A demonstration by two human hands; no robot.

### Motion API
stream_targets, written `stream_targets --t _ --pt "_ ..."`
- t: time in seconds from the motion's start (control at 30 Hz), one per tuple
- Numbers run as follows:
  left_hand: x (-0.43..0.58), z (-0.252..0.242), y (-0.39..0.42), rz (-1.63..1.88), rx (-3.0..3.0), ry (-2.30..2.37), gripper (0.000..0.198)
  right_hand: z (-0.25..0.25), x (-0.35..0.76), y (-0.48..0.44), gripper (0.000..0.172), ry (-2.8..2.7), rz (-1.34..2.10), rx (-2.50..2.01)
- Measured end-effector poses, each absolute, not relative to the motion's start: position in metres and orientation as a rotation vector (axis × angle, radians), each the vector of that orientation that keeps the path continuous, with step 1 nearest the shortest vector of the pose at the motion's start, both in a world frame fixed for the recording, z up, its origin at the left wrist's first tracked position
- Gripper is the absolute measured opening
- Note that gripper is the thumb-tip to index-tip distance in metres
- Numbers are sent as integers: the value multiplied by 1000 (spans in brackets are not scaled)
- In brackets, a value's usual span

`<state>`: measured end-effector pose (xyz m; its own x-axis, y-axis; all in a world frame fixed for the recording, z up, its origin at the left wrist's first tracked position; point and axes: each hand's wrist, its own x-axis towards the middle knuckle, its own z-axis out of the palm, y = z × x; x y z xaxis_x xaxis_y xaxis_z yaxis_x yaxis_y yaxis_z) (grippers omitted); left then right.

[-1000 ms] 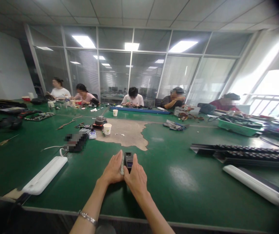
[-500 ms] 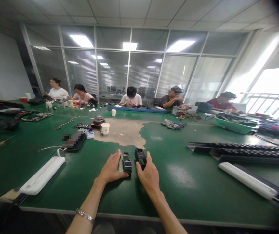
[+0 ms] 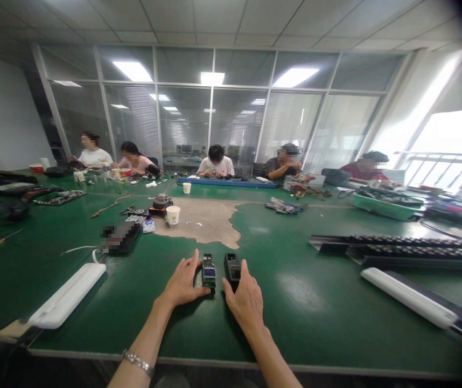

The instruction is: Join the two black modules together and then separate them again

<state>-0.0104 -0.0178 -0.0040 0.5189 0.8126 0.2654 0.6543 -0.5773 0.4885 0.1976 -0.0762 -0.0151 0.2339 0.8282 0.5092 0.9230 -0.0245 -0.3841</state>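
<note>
My left hand (image 3: 184,281) pinches the circuit board (image 3: 209,272). Just beside it, my right hand (image 3: 246,295) clasps the black casing (image 3: 232,264).

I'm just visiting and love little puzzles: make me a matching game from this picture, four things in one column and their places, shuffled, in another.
Things
1. circuit board
2. dark casing
3. nearer paper cup
4. basket

Places
A. on the brown patch
B. in the right hand
C. at the picture's right, holding dark items
D. in the left hand

Pairs: 1-D, 2-B, 3-A, 4-C
</note>
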Motion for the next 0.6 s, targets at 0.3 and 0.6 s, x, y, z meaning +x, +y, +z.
stream_targets --t 0.3,0.6 --pt "-12 -5 -18 695 2432 1208 121 -15 197 -80 78 -1576 -181 -1840" --pt "-12 -10 -17 760 2419 1229 128 6 188 -79 68 -1500 -18 -1749"
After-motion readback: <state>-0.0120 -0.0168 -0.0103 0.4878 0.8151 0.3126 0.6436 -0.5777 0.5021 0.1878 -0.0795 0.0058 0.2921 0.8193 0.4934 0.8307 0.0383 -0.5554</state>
